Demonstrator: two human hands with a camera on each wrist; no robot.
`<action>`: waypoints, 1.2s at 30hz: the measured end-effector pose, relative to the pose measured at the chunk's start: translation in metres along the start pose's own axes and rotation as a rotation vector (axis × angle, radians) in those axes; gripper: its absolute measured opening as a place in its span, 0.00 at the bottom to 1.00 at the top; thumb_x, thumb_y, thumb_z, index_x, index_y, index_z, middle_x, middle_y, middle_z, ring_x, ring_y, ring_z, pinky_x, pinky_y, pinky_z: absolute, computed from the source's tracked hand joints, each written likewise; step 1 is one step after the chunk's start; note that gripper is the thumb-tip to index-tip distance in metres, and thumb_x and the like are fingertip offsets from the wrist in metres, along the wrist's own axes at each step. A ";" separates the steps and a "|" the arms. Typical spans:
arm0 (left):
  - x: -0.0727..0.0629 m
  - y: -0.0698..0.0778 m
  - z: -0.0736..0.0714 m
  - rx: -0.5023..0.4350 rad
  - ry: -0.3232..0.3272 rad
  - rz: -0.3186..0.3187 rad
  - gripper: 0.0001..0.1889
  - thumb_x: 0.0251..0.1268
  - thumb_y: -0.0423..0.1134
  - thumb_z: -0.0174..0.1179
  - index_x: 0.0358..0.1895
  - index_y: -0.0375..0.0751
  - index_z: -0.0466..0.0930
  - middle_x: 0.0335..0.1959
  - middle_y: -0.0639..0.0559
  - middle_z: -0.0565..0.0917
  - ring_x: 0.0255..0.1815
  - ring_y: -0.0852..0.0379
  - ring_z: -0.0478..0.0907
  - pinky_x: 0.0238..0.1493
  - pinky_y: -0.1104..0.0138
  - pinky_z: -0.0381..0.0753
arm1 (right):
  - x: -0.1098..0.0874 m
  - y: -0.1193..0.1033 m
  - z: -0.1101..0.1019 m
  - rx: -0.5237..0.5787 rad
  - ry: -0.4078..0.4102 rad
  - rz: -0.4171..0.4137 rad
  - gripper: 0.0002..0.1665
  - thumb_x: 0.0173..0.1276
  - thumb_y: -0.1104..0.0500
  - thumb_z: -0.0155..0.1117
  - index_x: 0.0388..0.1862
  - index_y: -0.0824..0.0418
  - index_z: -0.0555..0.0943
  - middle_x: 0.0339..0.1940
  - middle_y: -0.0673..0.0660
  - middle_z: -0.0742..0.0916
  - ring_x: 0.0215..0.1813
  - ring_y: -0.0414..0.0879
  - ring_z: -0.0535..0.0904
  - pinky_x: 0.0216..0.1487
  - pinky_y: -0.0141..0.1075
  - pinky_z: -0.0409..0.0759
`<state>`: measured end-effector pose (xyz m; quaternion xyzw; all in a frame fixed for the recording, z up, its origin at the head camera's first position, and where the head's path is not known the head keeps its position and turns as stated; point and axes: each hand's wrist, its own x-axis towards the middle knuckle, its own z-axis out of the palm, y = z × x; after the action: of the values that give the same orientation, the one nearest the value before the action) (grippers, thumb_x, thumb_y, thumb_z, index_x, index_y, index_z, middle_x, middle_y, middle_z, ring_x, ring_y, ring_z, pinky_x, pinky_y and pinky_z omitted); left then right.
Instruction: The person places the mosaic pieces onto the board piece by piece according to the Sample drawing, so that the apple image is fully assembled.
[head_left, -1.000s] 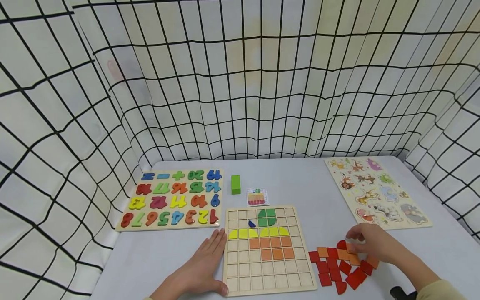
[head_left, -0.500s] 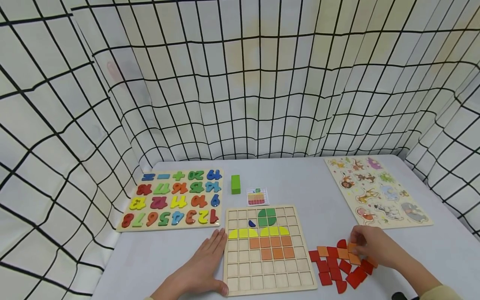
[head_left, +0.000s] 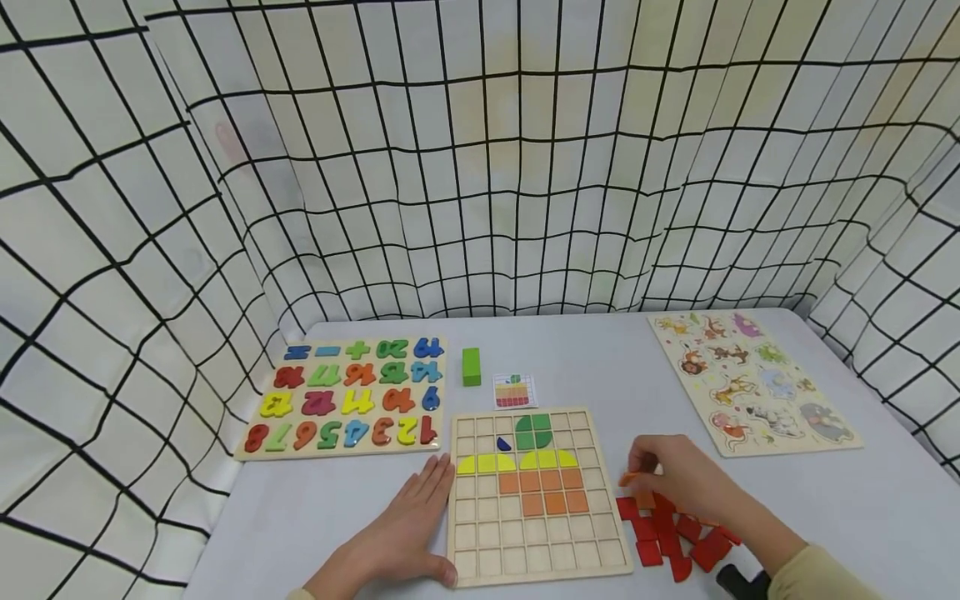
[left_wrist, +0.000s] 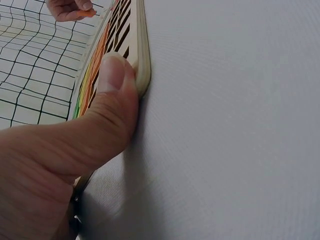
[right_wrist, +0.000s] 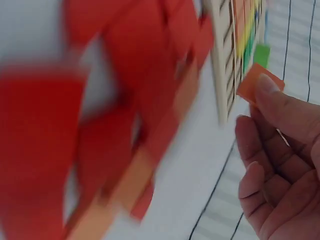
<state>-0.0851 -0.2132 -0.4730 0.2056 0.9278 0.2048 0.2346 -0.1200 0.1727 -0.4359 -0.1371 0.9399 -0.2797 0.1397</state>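
Pinching one orange tile (right_wrist: 247, 91) between thumb and fingers, the right hand (head_left: 681, 472) is hovering at about three o'clock of the grid board (head_left: 562, 532), with the tile hanging over the gap between the board and the loose pieces (head_left: 649, 552). Compared with half a second ago, that hand is now leaning nearer the board instead of dipping into the far side of the heap. The grid is showing the same fill as then, so in my judgement this tile is counting as picked out but not yet laid.

At between eight and nine o'clock, the left hand (head_left: 408, 533) is resting against the board's edge, its fingers lying straight and its thumb spreading toward the near corner.

The grid is carrying seven orange squares (head_left: 529, 481), six yellow pieces (head_left: 486, 464), four green pieces (head_left: 524, 441) and one blue piece (head_left: 503, 444). The heap, at between three and four o'clock, is defying an exact count because the right hand is covering part of it. On the tabletop (head_left: 592, 367), one picture card (head_left: 513, 392) is lying near twelve o'clock, one green block (head_left: 471, 367) is sitting at eleven, one number board (head_left: 377, 407) is lying at ten and one animal board (head_left: 806, 446) at two.
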 end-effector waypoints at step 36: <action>0.000 -0.001 -0.001 -0.010 0.016 0.018 0.71 0.41 0.63 0.79 0.81 0.29 0.45 0.85 0.35 0.44 0.86 0.37 0.39 0.82 0.38 0.47 | 0.054 -0.113 0.090 -0.273 -0.042 -0.249 0.06 0.64 0.60 0.75 0.27 0.52 0.87 0.25 0.42 0.84 0.31 0.34 0.74 0.35 0.30 0.80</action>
<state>-0.0858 -0.2148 -0.4728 0.2110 0.9268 0.2130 0.2263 -0.1189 0.0194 -0.4543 -0.2759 0.9418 -0.1619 0.1035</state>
